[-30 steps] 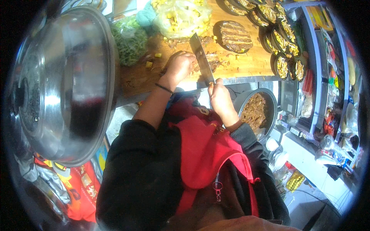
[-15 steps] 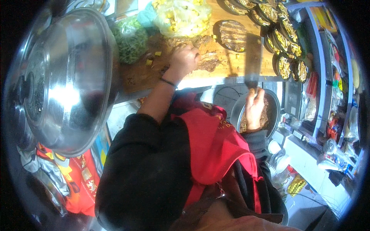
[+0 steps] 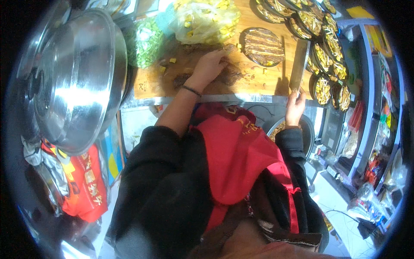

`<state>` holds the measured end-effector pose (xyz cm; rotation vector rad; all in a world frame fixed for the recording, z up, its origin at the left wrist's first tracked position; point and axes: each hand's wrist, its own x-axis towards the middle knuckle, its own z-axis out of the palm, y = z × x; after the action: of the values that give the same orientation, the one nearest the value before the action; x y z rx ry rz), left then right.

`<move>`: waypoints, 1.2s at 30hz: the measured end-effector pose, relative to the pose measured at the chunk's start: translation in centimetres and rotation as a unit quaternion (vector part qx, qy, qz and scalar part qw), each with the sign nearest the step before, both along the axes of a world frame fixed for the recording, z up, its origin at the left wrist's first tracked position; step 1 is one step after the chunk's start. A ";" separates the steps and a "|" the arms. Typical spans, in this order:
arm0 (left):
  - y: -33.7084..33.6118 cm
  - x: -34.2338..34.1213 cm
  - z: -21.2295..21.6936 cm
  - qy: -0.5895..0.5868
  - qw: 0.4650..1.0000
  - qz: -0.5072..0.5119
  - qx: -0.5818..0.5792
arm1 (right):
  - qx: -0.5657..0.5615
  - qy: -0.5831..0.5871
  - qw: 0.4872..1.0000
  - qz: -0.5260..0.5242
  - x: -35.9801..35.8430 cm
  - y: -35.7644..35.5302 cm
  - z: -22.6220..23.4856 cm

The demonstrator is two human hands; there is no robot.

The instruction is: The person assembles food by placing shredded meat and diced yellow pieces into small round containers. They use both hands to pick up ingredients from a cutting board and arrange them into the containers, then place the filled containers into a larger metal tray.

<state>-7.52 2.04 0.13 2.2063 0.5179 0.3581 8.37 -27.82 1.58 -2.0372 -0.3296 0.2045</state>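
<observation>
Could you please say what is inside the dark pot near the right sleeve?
Brown food shows at left in the pot; the sleeve covers the middle, hiding what lies there.

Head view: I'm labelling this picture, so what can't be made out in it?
- Brown food under the left hand: head view, covered by it.
- Much of the dark pot: head view, behind the right sleeve.
- Top of the clear bag: head view, cut off by the upper edge.

2 blk sleeves point(image 3: 148, 162), red apron point(image 3: 228, 159) w/ yellow print point(image 3: 251, 126), dk wristband point(image 3: 191, 90)
</observation>
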 end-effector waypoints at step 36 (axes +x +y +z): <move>-4.5 -4.4 -0.8 0.096 0.988 -0.065 0.099 | -0.288 -0.234 0.760 0.533 -1.9 11.5 6.1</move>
<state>-11.92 -2.49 -0.67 2.4674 0.4530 0.1329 6.48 -16.29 7.64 -2.2225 -1.9582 0.5333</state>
